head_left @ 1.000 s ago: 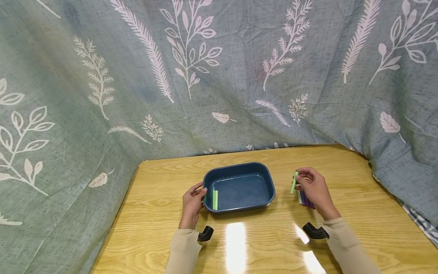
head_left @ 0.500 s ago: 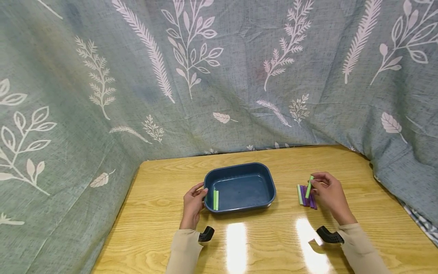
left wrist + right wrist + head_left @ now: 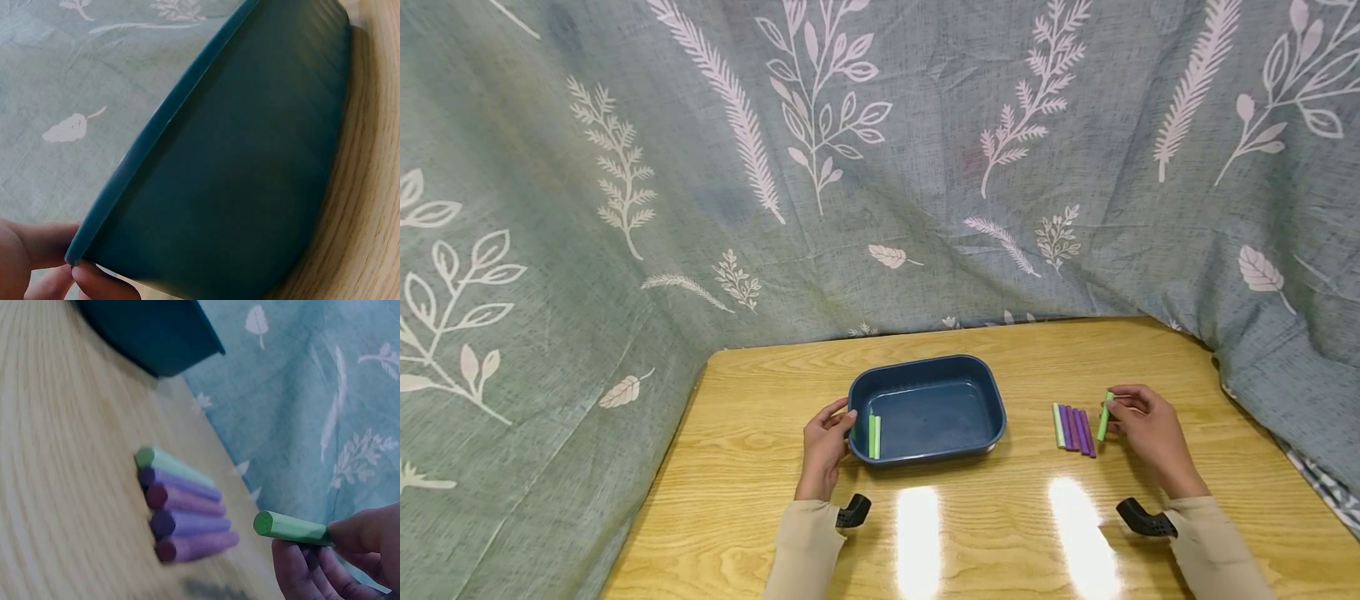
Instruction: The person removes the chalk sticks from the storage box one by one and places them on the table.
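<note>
My left hand grips the left rim of a dark blue plastic tub, thumb over the rim and fingers outside, as the left wrist view shows. Inside, along its left end, lie two green chalk sticks side by side. To the right, my right hand pinches a bright green chalk stick between thumb and fingers, above the table. Just left of that hand, a row of chalk sticks lies on the table: a pale green stick at the left end, then several purple and violet sticks.
The wooden table carries the tub and the chalk row. A grey-green leaf-print cloth hangs behind and along both sides. Black wrist mounts sit at both sleeves. Light glares off the table front.
My right hand has moved right with the green chalk stick, passing over the row to its right side and uncovering it. My left hand and the tub have stayed put.
</note>
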A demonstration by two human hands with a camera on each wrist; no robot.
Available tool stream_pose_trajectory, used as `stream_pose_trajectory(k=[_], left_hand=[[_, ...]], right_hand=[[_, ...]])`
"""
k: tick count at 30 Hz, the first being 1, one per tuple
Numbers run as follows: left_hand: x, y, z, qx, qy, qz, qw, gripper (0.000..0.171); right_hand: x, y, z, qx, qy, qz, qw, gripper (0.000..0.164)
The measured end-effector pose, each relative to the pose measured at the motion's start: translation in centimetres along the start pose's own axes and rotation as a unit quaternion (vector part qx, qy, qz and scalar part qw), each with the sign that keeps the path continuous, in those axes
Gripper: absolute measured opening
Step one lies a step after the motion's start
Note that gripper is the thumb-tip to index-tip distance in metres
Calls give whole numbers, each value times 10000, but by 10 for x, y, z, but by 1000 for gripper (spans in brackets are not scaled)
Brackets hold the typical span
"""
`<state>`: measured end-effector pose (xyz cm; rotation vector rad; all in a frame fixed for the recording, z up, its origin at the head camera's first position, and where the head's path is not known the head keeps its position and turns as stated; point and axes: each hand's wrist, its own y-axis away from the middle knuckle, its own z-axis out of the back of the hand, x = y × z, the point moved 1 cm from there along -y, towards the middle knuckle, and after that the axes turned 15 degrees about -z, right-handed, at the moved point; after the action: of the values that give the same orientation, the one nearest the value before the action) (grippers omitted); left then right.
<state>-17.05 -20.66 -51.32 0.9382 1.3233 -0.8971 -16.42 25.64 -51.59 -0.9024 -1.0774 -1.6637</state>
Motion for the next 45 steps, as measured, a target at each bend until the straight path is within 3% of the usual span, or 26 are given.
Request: stream_pose_trajectory(k=[9, 19, 27, 40, 45], left_hand=[[0, -1, 0, -6, 60, 0, 10000, 36], [-1, -1, -1, -48, 52, -5, 10000, 36], [-1, -1, -1, -88, 30, 14, 10000, 35], [-1, -1, 0, -56, 69, 31, 10000, 36], [-1, -1, 0, -57, 59, 23, 10000, 36]], right_hand=[[-6, -1, 3, 206, 375, -336, 9985, 37], [-10, -2, -1, -8, 977, 48, 9952, 30], [-9, -3, -4, -91, 1264, 90, 9919, 27], [-4, 0, -8, -141, 1293, 134, 9914, 26], [0, 0, -13, -469, 1418, 397, 9880, 23]])
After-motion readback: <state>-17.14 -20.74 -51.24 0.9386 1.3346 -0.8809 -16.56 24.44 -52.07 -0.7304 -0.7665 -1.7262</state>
